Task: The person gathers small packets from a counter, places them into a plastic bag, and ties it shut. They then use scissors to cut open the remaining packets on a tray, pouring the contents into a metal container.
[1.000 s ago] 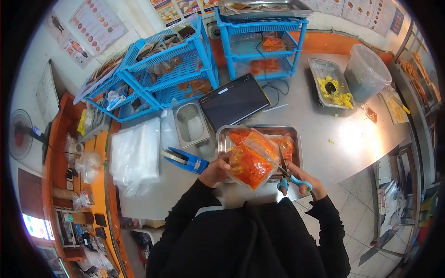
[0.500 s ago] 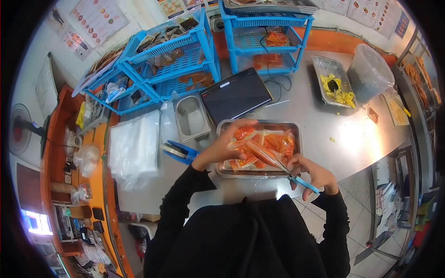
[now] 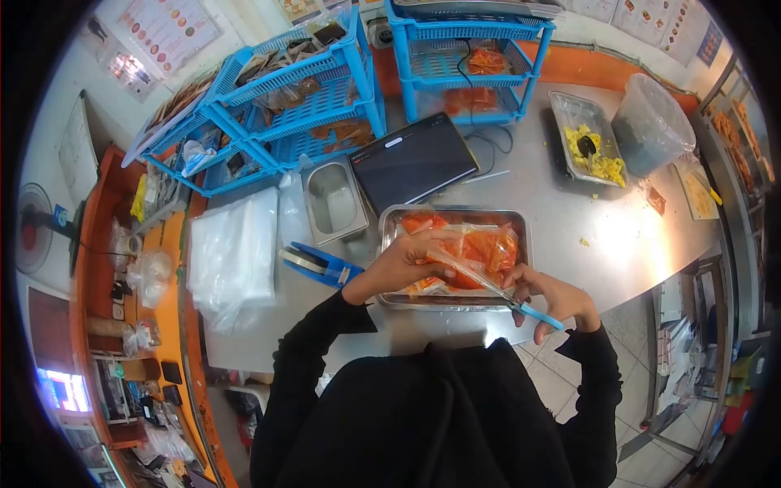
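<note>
My left hand (image 3: 409,262) is closed on the upper edge of a clear plastic bag (image 3: 461,267), which is stretched toward the right. My right hand (image 3: 556,299) grips scissors (image 3: 538,315) with light blue handles, their blades aimed up and left at the bag's right end. Both hands are over a steel tray (image 3: 525,229). Inside it lie several clear bags of orange-red food (image 3: 490,244), partly covered by my left hand.
Left of the tray are a blue tape dispenser (image 3: 321,266), a steel container (image 3: 335,202) and a stack of clear plastic bags (image 3: 233,254). A black tablet (image 3: 415,163) lies behind, below blue racks (image 3: 297,110). To the right stand a tray of yellow food (image 3: 560,106) and a bucket (image 3: 651,130).
My left hand has come down and its fingers have drawn in closer on the bag. The scissors and my right hand have shifted only slightly.
</note>
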A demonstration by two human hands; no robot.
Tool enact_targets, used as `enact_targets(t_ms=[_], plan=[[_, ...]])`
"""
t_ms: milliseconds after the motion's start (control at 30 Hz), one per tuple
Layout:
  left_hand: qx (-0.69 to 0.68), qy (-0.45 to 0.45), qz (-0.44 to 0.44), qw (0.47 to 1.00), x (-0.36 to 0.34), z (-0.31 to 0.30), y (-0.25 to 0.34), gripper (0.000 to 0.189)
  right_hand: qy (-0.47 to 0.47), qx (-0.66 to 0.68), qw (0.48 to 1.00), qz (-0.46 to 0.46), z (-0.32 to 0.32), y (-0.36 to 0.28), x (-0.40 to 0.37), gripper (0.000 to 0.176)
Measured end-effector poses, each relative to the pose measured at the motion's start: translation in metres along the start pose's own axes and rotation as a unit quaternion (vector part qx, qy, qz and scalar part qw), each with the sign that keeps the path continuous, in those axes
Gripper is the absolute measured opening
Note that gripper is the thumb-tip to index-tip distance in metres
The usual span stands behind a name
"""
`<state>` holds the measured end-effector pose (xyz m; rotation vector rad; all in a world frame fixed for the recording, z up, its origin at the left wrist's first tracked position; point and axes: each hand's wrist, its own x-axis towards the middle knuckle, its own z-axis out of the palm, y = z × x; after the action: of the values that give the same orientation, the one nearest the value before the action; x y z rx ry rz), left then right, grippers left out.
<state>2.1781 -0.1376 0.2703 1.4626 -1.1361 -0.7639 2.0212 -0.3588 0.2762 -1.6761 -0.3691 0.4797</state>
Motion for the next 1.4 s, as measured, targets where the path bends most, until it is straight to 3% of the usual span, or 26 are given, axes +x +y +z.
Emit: enact_targets(t_ms=[67, 300, 400, 467, 500, 567, 600, 667, 700, 767, 967, 1167, 1267, 1400], plan=[[0.101, 0.012, 0.036, 0.994, -0.001, -0.003, 0.005, 0.017, -0.022, 0.015, 1.000, -0.005, -0.003, 0.003, 0.000, 0.074], [0.135, 0.008, 0.075, 0.988, -0.002, -0.005, 0.018, 0.022, -0.047, 0.060, 0.997, 0.002, -0.005, 0.001, 0.004, 0.074], [0.135, 0.006, 0.043, 0.990, -0.006, -0.003, 0.021, 0.021, -0.032, 0.084, 0.996, -0.015, -0.004, 0.000, 0.005, 0.072], [-0.012, 0.030, -0.004, 0.999, -0.010, 0.000, 0.018, 0.019, -0.008, -0.026, 0.999, -0.020, -0.004, -0.007, 0.005, 0.070], [-0.011, 0.030, -0.005, 0.999, -0.011, 0.002, 0.020, 0.019, -0.008, -0.025, 0.999, -0.021, -0.003, -0.008, 0.005, 0.070], [-0.079, 0.061, -0.144, 0.985, -0.010, 0.007, 0.026, 0.020, 0.015, -0.063, 0.998, 0.008, -0.001, -0.010, 0.006, 0.069], [-0.079, 0.061, -0.144, 0.985, -0.011, 0.006, 0.024, 0.020, 0.015, -0.063, 0.998, 0.008, -0.001, -0.008, 0.006, 0.069], [0.090, 0.039, -0.016, 0.995, -0.012, 0.004, 0.018, 0.018, 0.002, -0.027, 1.000, -0.003, 0.000, -0.002, 0.007, 0.070], [0.091, 0.040, -0.016, 0.995, -0.011, 0.003, 0.019, 0.018, 0.002, -0.027, 1.000, -0.004, -0.001, 0.001, 0.007, 0.070], [0.148, 0.053, 0.040, 0.987, -0.011, 0.001, 0.024, 0.016, -0.027, 0.095, 0.995, -0.031, -0.001, 0.009, 0.006, 0.072], [0.153, 0.020, 0.072, 0.985, -0.013, -0.005, 0.050, 0.021, -0.090, 0.256, 0.962, -0.028, 0.004, 0.019, 0.004, 0.078], [0.164, -0.019, 0.085, 0.983, -0.014, -0.004, 0.071, 0.025, -0.088, 0.190, 0.975, -0.074, 0.009, 0.008, 0.010, 0.078], [0.172, -0.025, 0.091, 0.980, -0.015, -0.007, 0.073, 0.026, -0.071, 0.182, 0.980, -0.040, 0.010, 0.007, 0.009, 0.075], [0.176, -0.017, 0.083, 0.981, -0.015, -0.006, 0.074, 0.027, -0.084, 0.207, 0.972, -0.069, 0.009, 0.007, 0.016, 0.070]])
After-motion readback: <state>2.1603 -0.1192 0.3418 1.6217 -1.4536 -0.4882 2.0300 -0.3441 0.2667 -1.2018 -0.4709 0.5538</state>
